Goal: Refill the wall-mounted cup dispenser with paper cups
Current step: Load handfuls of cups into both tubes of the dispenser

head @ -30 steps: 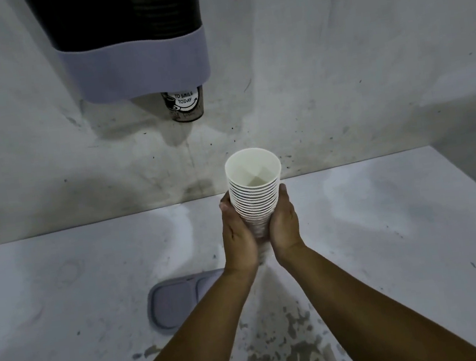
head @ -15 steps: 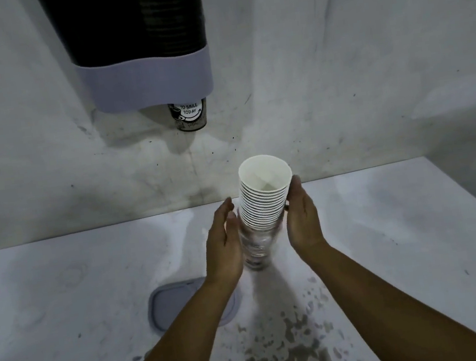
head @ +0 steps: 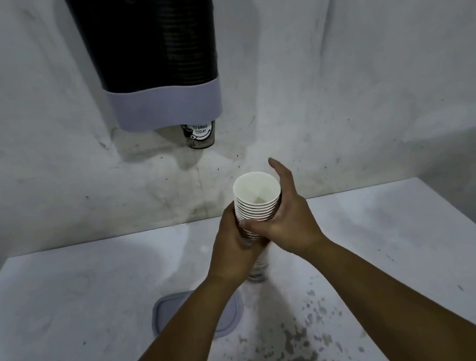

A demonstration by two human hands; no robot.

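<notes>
A stack of white paper cups (head: 257, 199) stands upright, mouth up, above the white counter (head: 66, 309). My left hand (head: 232, 238) wraps its lower left side. My right hand (head: 287, 216) grips it from the right, thumb across the front, index finger raised. The stack's bottom part shows below my hands. On the wall above hangs the cup dispenser (head: 153, 55), a dark ribbed tube with a pale lilac collar. A printed cup (head: 199, 135) pokes out of its bottom. The dispenser's top is out of view.
A pale grey rounded lid (head: 168, 307) lies flat on the counter, partly under my left forearm. Dark speckled stains (head: 292, 352) mark the counter near its front. A rough white wall (head: 368, 72) rises behind; the counter's right edge runs down the far right.
Both hands had opened off the stack half a second ago; now they close on it again, higher up. The view has tilted up, showing more of the dispenser tube.
</notes>
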